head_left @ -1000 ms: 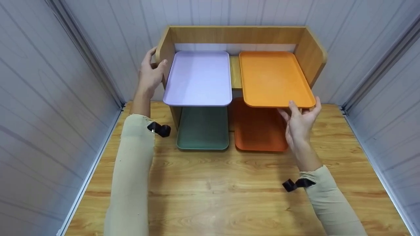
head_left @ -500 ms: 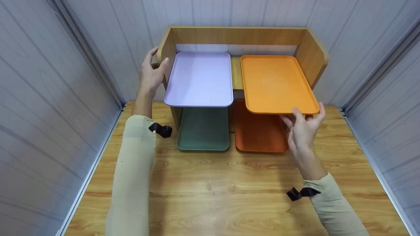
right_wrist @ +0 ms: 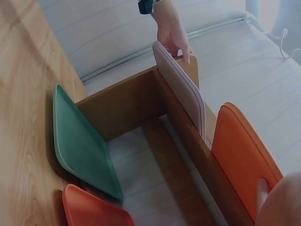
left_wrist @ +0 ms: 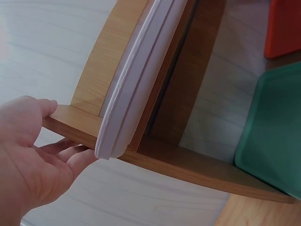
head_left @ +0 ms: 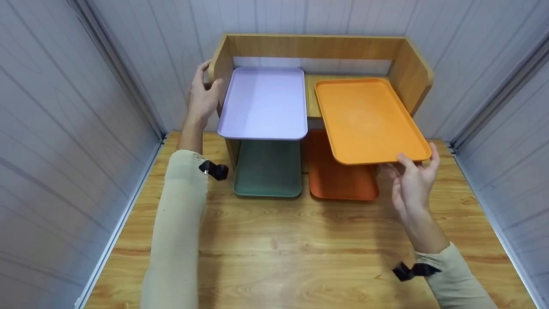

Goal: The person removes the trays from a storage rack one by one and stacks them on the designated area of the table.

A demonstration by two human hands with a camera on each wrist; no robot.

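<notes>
My right hand [head_left: 411,174] grips the near right corner of a light orange tray [head_left: 366,118], thumb on top, fingers beneath. The tray juts out from the upper level of a wooden shelf [head_left: 315,46], its far end still over the shelf. In the right wrist view the orange tray [right_wrist: 242,157] stands edge-on by my thumb [right_wrist: 264,193]. My left hand [head_left: 203,96] holds the shelf's left side panel [left_wrist: 110,70], thumb on its front edge. A lilac tray [head_left: 263,101] lies on the upper level beside that hand; its rim [left_wrist: 136,80] shows close up.
Under the shelf on the wooden table [head_left: 300,253] lie a green tray [head_left: 266,169] and a dark orange tray [head_left: 339,176]. White panelled walls [head_left: 64,107] close in on both sides and behind. A black strap [head_left: 214,169] sits on each sleeve.
My right hand has drawn the light orange tray out toward me and slightly right, baring wood behind it. The left hand stays on the shelf's side.
</notes>
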